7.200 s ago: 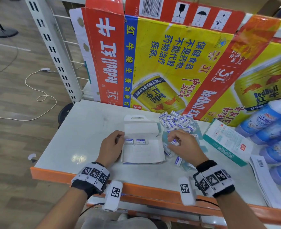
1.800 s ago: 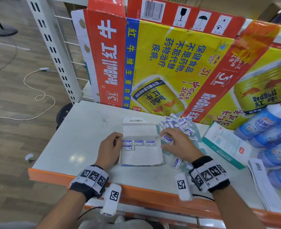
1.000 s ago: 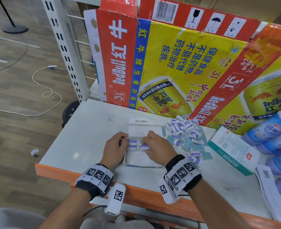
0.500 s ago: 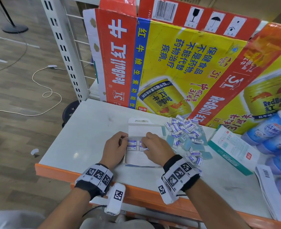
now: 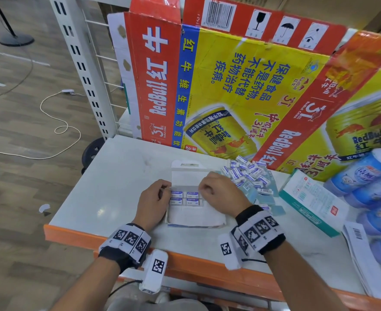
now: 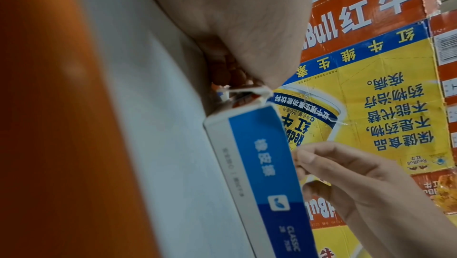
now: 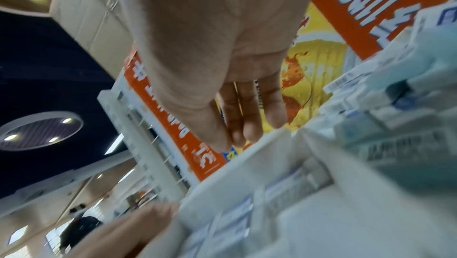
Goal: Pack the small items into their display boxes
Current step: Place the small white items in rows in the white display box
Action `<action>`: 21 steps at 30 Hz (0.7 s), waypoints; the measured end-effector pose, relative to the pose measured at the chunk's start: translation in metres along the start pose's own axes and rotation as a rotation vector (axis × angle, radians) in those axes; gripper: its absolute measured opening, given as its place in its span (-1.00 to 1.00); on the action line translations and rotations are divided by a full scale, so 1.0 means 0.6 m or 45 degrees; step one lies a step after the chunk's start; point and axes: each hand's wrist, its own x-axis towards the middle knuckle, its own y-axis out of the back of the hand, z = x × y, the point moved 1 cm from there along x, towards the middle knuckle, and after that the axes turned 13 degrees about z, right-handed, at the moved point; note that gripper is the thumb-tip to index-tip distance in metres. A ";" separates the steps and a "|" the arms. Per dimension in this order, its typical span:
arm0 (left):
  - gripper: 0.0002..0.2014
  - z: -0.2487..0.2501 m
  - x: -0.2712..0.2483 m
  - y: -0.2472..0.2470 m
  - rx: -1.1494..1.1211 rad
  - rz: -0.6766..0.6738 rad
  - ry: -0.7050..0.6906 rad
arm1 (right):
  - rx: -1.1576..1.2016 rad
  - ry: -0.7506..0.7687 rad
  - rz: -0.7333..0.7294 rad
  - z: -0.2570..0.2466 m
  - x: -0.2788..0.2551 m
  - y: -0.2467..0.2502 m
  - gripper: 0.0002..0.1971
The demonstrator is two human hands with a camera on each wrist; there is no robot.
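Here, from the head view, an open white display box lies flat on the white tabletop, near its orange front edge. Four small erasers with blue and white wrappers sit inside it in two rows of two, at the box's left part. The left hand rests at the box's left side, its fingers curled against the wall there. The right hand hovers over the box's right part with its fingers curled inward; whether they pinch anything cannot be told from here. A heap of loose erasers lies just right of the box, and beyond it a teal and white carton. Printed cardboard stands along the back, and blue bottles lie at the far right.

From the left wrist, the left hand's fingers are curled round the corner of the box's blue and white side wall. The right hand's fingers are bent beside the wall's upper edge.

From the right wrist, blurred, the right hand's fingers hang bent toward the thumb above the box rim; nothing plainly shows between them.
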 end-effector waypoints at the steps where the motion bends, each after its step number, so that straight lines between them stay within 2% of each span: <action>1: -0.84 0.000 0.000 0.000 0.000 -0.004 0.006 | -0.002 -0.050 0.083 0.011 0.007 0.011 -0.83; 4: -0.85 0.002 -0.001 0.001 -0.006 -0.012 0.017 | -0.101 -0.200 0.299 0.060 0.024 0.035 -0.81; 5: -0.85 0.003 -0.001 0.001 -0.012 -0.012 0.018 | -0.164 -0.233 0.291 0.076 0.028 0.037 -0.78; 8: -0.85 0.005 0.000 0.003 -0.008 -0.007 0.046 | -0.325 -0.314 0.083 0.115 0.030 0.031 -0.58; 10: -0.84 0.007 0.000 0.003 -0.008 -0.003 0.060 | -0.402 -0.304 0.029 0.126 0.031 0.025 -0.54; 14: -0.82 0.011 -0.002 0.005 -0.021 0.000 0.058 | -0.400 -0.313 0.027 0.131 0.037 0.021 -0.53; 21: -0.85 0.009 0.000 0.003 0.015 -0.010 0.055 | -0.323 -0.299 0.121 0.124 0.028 0.021 -0.69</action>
